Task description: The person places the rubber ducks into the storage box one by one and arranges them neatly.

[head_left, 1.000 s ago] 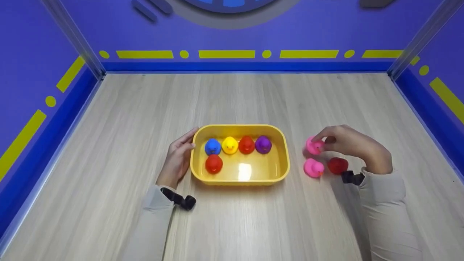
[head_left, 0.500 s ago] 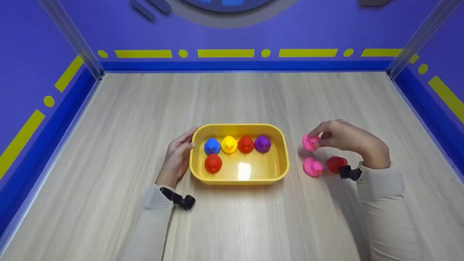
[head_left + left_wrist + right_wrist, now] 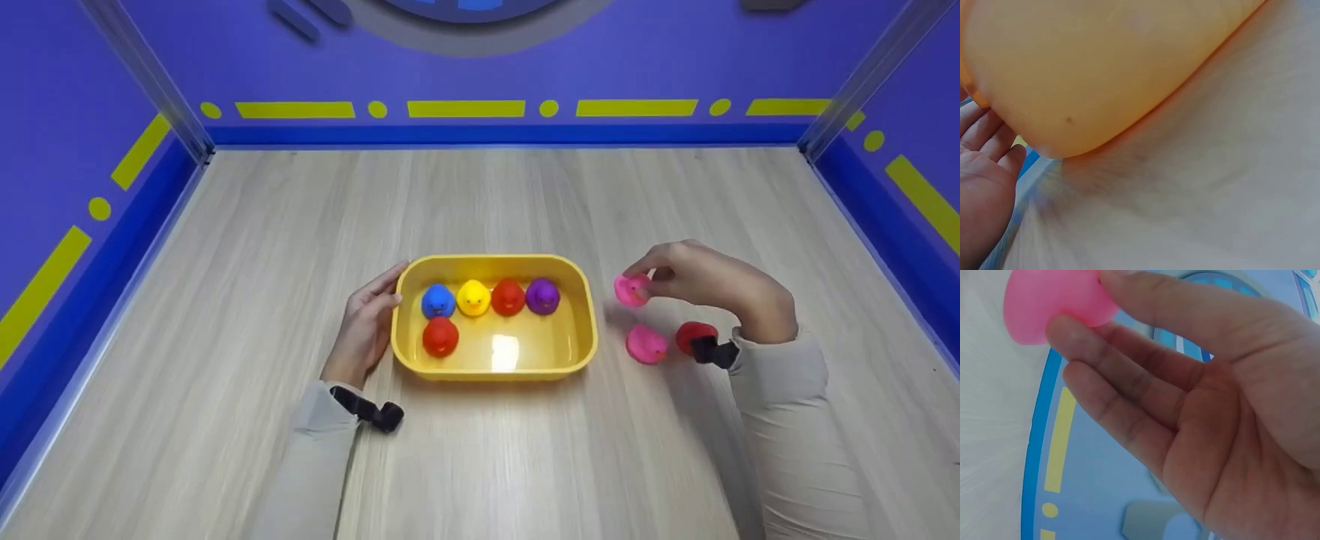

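My right hand (image 3: 709, 279) pinches a pink rubber duck (image 3: 627, 291) between thumb and fingertips, above the table just right of a yellow tub (image 3: 495, 374). The right wrist view shows the thumb on one side of the duck (image 3: 1030, 309). My left hand (image 3: 366, 322) rests against the tub's left end, thumb tip at the rim, fingers along the outer wall. Inside the tub, a blue duck (image 3: 438, 301), a yellow duck (image 3: 474, 298), a red duck (image 3: 508, 297) and a purple duck (image 3: 542, 296) form a row. Another red duck (image 3: 440, 337) sits in front of the blue one.
On the table below my right hand lie a second pink duck (image 3: 645, 345) and a red duck (image 3: 694, 336), the latter partly covered by the black wrist camera (image 3: 714, 351). Blue-purple walls (image 3: 465, 75) enclose the wooden table (image 3: 480, 202) at the back and sides.
My right hand has lifted the pink duck off the table and carried it left and slightly away from me, toward the tub. The left hand and the tub stay put.
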A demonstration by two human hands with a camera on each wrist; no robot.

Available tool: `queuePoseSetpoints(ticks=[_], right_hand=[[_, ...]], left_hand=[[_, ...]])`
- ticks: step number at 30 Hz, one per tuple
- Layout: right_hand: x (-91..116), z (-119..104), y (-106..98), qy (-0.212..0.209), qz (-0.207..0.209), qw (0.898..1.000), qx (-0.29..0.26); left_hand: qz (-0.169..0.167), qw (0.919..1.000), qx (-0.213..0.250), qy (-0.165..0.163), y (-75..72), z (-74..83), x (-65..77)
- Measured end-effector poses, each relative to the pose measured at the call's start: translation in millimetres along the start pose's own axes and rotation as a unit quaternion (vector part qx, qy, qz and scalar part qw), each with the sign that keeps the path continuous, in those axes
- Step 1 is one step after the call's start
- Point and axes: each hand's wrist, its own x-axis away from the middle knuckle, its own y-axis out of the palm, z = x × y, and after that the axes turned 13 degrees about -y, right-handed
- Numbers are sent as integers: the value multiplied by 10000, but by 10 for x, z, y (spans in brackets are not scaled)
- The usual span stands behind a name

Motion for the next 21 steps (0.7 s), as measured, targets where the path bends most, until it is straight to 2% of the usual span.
queuePoseSetpoints(ticks=[4, 21], right_hand=[[-29, -48, -6, -175, 24, 9997, 178], [-168, -206, -43, -490, -98, 9986, 144]], left_hand=[[-45, 10000, -12, -33, -3, -7, 7], [-11, 10000, -5, -20, 10, 11, 26]])
